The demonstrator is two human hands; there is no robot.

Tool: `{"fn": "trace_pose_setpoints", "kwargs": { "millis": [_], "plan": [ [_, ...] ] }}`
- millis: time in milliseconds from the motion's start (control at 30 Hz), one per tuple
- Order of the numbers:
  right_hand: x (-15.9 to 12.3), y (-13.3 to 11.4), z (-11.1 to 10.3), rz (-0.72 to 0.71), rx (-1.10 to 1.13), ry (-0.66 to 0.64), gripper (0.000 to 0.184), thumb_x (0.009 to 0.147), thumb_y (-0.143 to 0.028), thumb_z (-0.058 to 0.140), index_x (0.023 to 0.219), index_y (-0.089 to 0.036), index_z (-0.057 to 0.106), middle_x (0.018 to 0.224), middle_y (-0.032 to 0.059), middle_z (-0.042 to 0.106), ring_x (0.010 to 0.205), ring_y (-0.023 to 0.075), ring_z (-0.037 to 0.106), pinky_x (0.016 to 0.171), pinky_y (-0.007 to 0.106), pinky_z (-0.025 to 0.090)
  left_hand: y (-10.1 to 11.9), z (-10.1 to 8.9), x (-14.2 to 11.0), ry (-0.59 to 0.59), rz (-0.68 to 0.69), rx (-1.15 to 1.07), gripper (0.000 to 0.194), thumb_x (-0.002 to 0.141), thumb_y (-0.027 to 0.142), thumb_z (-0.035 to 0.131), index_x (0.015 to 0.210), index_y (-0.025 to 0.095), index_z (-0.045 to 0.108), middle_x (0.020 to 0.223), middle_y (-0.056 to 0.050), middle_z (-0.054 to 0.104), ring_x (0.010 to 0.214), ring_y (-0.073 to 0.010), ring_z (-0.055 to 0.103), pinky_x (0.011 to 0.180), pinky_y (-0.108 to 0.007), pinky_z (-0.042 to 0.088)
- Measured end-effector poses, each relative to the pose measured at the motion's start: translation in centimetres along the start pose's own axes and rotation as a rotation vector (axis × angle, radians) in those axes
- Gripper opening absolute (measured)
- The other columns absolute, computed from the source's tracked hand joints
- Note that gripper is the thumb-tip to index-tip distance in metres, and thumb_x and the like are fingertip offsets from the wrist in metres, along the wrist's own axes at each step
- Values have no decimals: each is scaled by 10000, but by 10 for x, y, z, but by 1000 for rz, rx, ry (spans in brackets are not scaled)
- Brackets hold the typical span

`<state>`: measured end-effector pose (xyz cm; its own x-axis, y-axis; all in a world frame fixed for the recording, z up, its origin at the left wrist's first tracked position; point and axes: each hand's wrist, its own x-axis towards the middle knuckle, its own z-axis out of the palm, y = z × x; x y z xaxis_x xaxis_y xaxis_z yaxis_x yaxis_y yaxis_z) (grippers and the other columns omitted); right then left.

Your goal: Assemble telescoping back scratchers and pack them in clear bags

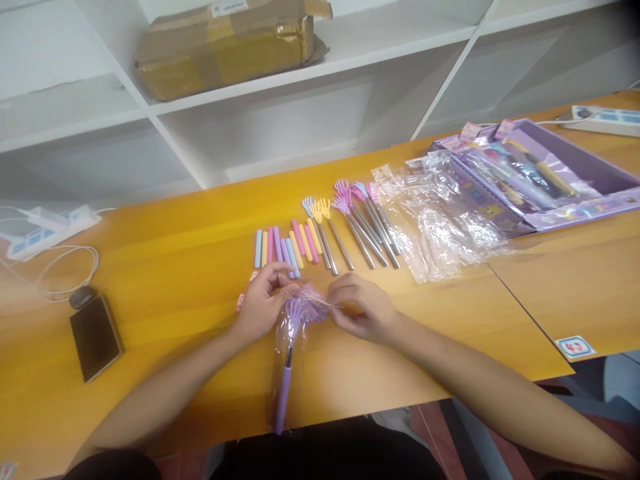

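A purple back scratcher (pixel 283 393) lies inside a clear plastic bag (pixel 301 333), its claw end away from me and its handle reaching the table's near edge. My left hand (pixel 265 297) is closed on the bag's top edge, left of the claw. At the bag's upper right, the fingers of my right hand (pixel 363 307) pinch a thin clear flap of it. Beyond my hands are several coloured handle sleeves (pixel 277 245) in a row. Several metal scratcher rods (pixel 363 233) with pink, yellow and blue claw heads lie beside them.
Several clear bags (pixel 440 220) are piled right of the rods. A purple box (pixel 595 160) holds packed scratchers. At left lie a phone (pixel 96 338), a cable and a power strip (pixel 53 230). A cardboard box (pixel 225 50) sits on the white shelf behind.
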<state>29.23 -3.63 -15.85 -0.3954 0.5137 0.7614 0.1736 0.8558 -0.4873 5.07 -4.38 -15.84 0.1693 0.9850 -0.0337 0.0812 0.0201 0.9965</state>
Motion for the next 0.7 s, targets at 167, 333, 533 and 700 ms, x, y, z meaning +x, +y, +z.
{"fn": "trace_pose_setpoints", "kwargs": {
  "millis": [167,333,533,700],
  "plan": [
    [-1,3,0,-59,-86,5,309,907,-99,707,1170,-241,626,911,39,713,795,180,674,690,331,546,3,1,-1,-25,9,14,285,959,392,758,1168,215,680,919,-17,686,835,-163,669,785,-284,532],
    [-7,7,1,-94,-173,-39,314,872,-93,738,1137,-222,632,945,52,712,822,190,660,718,361,544,1,0,1,-34,34,34,249,975,428,734,976,182,698,907,-45,725,841,-173,689,775,-283,536],
    [-5,1,-5,-270,-313,-172,173,1004,-105,610,1157,-167,664,992,82,756,875,206,669,707,370,539,-1,1,0,-9,-4,45,336,970,474,729,837,176,647,782,-22,705,736,-155,662,693,-264,505],
    [0,-5,-5,-336,-464,-182,172,1009,-70,589,1039,-192,707,929,46,752,838,177,660,685,343,539,1,1,-2,2,-18,66,387,972,493,720,767,179,622,706,-1,672,661,-135,625,648,-253,486]
  ]
}}
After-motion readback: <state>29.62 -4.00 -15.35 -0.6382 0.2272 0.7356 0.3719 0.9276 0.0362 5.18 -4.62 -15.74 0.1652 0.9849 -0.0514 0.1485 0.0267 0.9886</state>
